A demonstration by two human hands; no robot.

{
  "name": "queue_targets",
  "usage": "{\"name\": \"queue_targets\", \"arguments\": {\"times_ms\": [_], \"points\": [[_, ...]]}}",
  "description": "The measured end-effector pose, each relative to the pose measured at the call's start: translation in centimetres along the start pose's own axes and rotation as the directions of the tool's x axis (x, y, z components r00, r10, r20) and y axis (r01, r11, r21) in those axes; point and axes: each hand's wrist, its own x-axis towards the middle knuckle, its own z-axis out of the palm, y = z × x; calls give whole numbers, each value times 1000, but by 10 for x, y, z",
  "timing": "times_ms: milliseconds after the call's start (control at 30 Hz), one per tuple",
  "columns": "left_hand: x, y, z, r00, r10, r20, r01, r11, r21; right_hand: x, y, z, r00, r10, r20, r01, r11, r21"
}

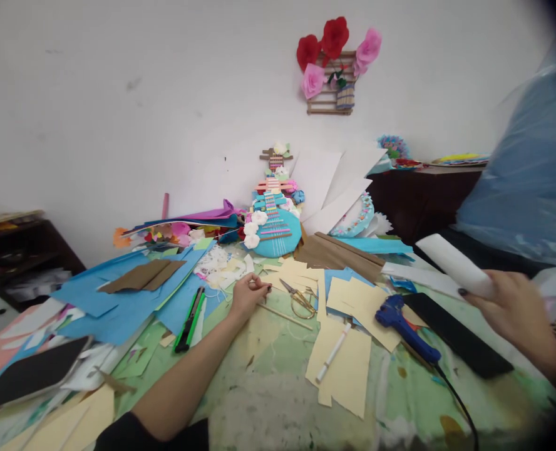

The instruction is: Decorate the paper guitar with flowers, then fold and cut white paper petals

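My left hand (247, 296) is over the middle of the table, thumb and fingers pinched together. What sits between the fingertips is too small to make out. A thin wooden stick (287, 317) reaches right from just beneath that hand; whether the hand touches it I cannot tell. Gold-handled scissors (300, 299) lie just right of the fingers. At the right, my right hand (513, 304) is closed around a white paper roll (454, 263), raised above the table. Below the roll are a black flat slab (456, 335) and a blue glue gun (407, 329).
A green box cutter (191, 319) lies left of my forearm, and a black phone-like slab (31, 374) at lower left. Cream paper pieces (344, 366) hold a white pen (334, 352). Behind stands a blue paper lute (275, 232). Blue paper sheets (104, 313) cover the left.
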Motion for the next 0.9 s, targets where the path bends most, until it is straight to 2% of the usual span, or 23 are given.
{"name": "queue_targets", "arguments": {"times_ms": [100, 167, 233, 300, 333, 400, 467, 533, 600, 667, 800, 900], "points": [[-8, 14, 6, 998, 58, 11, -58, 998, 1, -10, -72, -5, 970, -20, 241, -47, 961, 271], [-17, 24, 11, 994, 103, 30, -103, 995, 0, -22, -127, -5, 930, -95, 356, -93, 874, 476], [-28, 33, 16, 990, 127, 61, -126, 992, -26, -34, -179, -1, 821, -275, 500, -108, 786, 609], [-39, 40, 20, 985, 123, 118, -116, 991, -65, -42, -223, 7, 707, -424, 565, -111, 723, 682], [-44, 42, 21, 982, 116, 150, -104, 991, -80, -44, -241, 13, 673, -469, 572, -95, 712, 695], [-49, 45, 23, 976, 96, 196, -81, 993, -83, -45, -268, 25, 662, -543, 517, 13, 698, 716], [-50, 46, 22, 975, 72, 210, -60, 996, -63, -43, -285, 37, 734, -574, 363, 154, 661, 734], [-47, 45, 20, 975, 41, 217, -32, 998, -44, -39, -292, 45, 774, -612, 160, 277, 556, 784], [-42, 43, 17, 970, 0, 244, 7, 1000, -28, -37, -293, 51, 768, -641, -4, 350, 414, 840], [-39, 40, 15, 951, -47, 306, 53, 998, -13, -37, -290, 54, 755, -647, -102, 388, 317, 865], [-38, 37, 13, 913, -90, 399, 95, 995, 7, -40, -285, 54, 738, -643, -206, 471, 272, 839], [-39, 38, 13, 915, -88, 394, 74, 996, 49, -42, -284, 51, 688, -685, -241, 562, 293, 773]]}}
